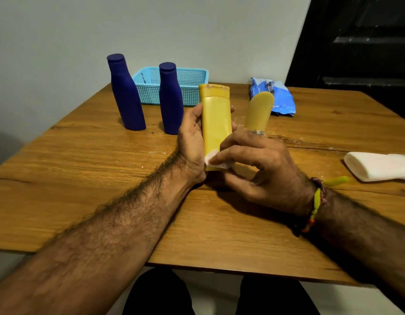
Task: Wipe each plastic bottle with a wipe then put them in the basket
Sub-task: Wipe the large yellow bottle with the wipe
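The left hand (pixel 192 142) grips the yellow bottle (pixel 216 123) around its middle, fingers wrapped behind it and thumb at the near edge, holding it upright with its base close to the desk (pixel 83 178) so the front face is turned toward the person and open for wiping. The right hand (pixel 258 164) pinches a small white wipe (pixel 216 161) against the lower front of that bottle; the fingers are closed on the wipe, pressing it flat near the base. This looks like the wiping step on the first yellow bottle, probably working along its length.

A second yellow bottle (pixel 259 112) stands just behind the right hand, near enough to be taken next. Two blue bottles (pixel 126 96) (pixel 170 101) stand upright to the left, in front of the basket (pixel 194 78), which sits at the far edge against the wall. No bottles show in it (though part of its inside is hidden by the blue ones), so most of the task seems still ahead. The blue wipes pack (pixel 281 96) lies at the far right, and a folded white cloth (pixel 376 165) rests at the right edge, well apart from the work.
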